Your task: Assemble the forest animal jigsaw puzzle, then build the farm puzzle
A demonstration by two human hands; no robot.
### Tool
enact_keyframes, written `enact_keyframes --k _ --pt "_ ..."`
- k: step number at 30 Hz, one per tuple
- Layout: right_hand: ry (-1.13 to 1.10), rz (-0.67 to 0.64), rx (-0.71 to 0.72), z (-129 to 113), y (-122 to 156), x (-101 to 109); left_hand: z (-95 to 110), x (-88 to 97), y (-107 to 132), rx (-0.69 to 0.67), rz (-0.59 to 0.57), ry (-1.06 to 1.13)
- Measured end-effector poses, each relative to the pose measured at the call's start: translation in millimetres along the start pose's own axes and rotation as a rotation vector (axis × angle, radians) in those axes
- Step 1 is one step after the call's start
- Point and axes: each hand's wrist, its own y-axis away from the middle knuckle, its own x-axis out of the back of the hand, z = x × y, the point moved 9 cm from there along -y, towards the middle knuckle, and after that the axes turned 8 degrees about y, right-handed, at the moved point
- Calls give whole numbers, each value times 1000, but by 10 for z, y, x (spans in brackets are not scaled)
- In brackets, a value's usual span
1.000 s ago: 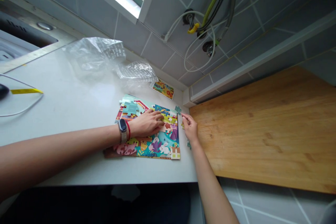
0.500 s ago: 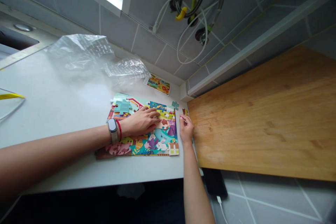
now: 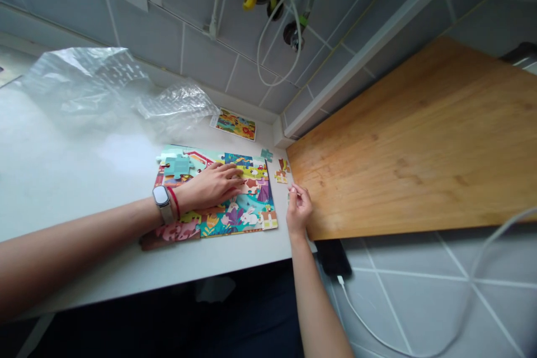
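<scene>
Reddish pieces have appeared beside the puzzle board; right hand pinches another, left hand flat on it.

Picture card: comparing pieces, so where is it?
In the head view, the picture card lies on the white countertop beyond the jigsaw puzzle, right of the plastic wrap.

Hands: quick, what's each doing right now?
Left hand: open, flat on the jigsaw puzzle.
Right hand: pinched, apparently holding a small puzzle piece.
</scene>
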Motion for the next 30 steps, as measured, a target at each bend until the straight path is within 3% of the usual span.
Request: enact_keyframes --k 4,8,11,15,20,30 --pt "46 -287 -23 -33 284 148 14 6 -8 6 -23 -25" --pt "145 -639 62 -177 537 136 18 26 -6 -10 5 11" --pt "195 -785 119 -256 613 87 9 26 -5 -13 15 23" --pt "242 -837 155 -307 550 1 31 6 -8 -27 -23 -25" --pt "227 -868 172 -341 466 -78 24 37 -3 -26 12 0" --pt "215 -769 116 -295 421 8 -7 44 -3 -22 16 31"
